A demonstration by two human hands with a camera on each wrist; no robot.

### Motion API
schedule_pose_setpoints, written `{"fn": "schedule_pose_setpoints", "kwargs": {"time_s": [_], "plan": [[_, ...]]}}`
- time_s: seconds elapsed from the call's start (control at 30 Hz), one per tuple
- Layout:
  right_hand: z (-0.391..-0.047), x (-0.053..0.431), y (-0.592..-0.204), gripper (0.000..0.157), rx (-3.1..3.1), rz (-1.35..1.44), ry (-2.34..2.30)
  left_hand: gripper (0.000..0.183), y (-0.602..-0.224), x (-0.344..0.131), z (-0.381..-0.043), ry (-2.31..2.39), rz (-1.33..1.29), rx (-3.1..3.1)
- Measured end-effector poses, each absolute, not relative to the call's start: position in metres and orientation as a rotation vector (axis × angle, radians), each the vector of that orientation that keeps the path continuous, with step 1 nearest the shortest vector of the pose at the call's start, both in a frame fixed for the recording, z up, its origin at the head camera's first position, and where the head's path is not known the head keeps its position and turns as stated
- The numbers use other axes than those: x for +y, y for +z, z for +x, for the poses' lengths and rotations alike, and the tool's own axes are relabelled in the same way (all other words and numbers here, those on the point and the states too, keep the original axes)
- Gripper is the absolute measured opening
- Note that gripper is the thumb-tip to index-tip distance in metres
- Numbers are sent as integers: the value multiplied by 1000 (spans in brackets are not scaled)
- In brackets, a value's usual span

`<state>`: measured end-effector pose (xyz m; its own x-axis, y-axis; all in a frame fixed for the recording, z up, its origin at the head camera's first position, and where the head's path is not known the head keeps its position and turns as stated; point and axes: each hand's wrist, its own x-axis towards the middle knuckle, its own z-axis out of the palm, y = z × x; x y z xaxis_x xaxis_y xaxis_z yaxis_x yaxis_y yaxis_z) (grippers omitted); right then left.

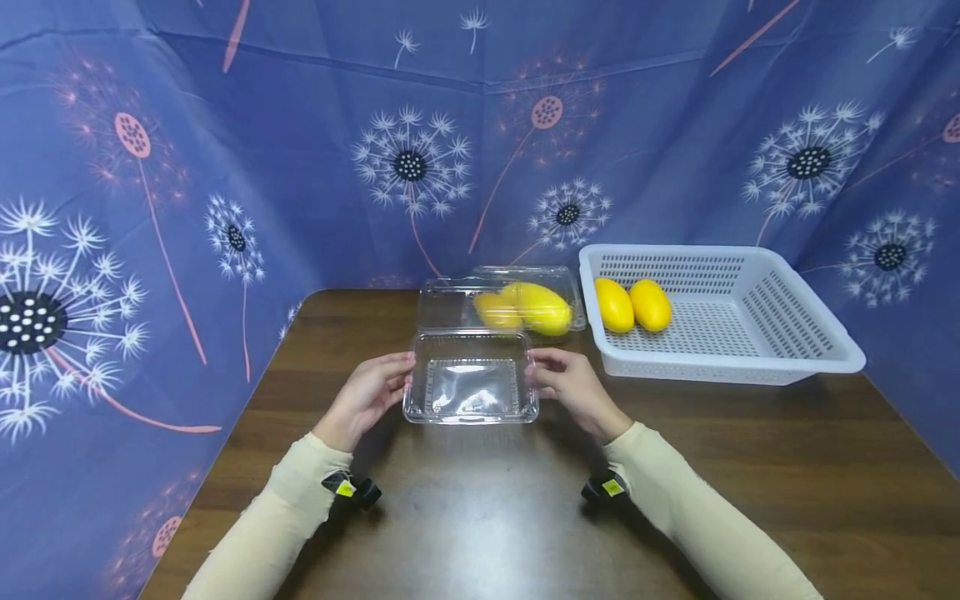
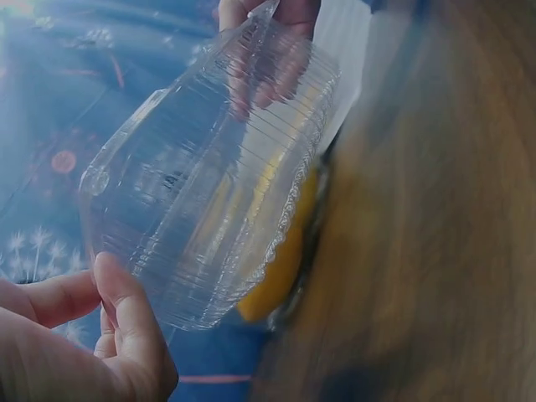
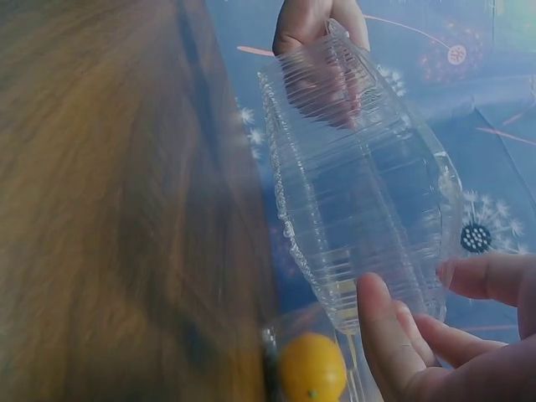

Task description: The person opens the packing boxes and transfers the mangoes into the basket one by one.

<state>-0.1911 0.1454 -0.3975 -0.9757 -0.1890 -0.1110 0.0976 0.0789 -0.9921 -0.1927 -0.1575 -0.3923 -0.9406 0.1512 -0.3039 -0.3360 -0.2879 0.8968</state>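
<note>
White basket [image 1: 750, 362], yellow fruit [image 1: 551, 315] beyond the clear container [image 1: 472, 387]

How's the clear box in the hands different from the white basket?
The clear box is see-through; the white basket has slotted white walls. The left hand and right hand hold the clear box; the white basket sits on the table. The white basket is bigger than the clear box. Both look plastic.

Counts, positions taken from the white basket [image 1: 697, 365]

White basket: 1. Yellow fruits: 4 visible; 2 inside basket [image 1: 613, 306] [image 1: 650, 305], 2 left of it [image 1: 497, 311] [image 1: 542, 309]. Clear containers: 2, front [image 1: 472, 387] and rear [image 1: 577, 307], both left of basket. Hands: 2, left [image 1: 367, 393] and right [image 1: 572, 383], front-left of basket. Table [image 1: 480, 533]: 1, beneath basket.
</note>
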Motion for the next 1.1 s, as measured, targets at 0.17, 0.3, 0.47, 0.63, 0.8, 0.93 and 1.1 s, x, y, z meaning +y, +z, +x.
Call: {"fn": "schedule_pose_setpoints", "kwargs": {"time_s": [0.17, 0.3, 0.47, 0.63, 0.8, 0.93, 1.1], "plan": [[-203, 125, -396, 42, 2123, -95, -2012, 11, -390, -175, -195, 2322, -265, 1644], [-212, 109, -393, 42, 2122, -124, -2020, 13, -388, -189, -197, 2355, -282, 1627], [-223, 90, -393, 40, 2120, -157, -2005, 17, -388, -205, -199, 2376, -317, 1596], [-231, 73, -395, 39, 2071, -173, -2010, 20, -390, -221, -203, 2375, -341, 1573], [-239, 53, -405, 37, 2033, -129, -1992, 23, -398, -241, -207, 2359, -355, 1526], [-243, 40, -419, 36, 1999, -62, -1969, 24, -406, -253, -208, 2311, -378, 1528], [-247, 29, -434, 31, 1945, -41, -2000, 27, -414, -263, -209, 2297, -385, 1520]]}}
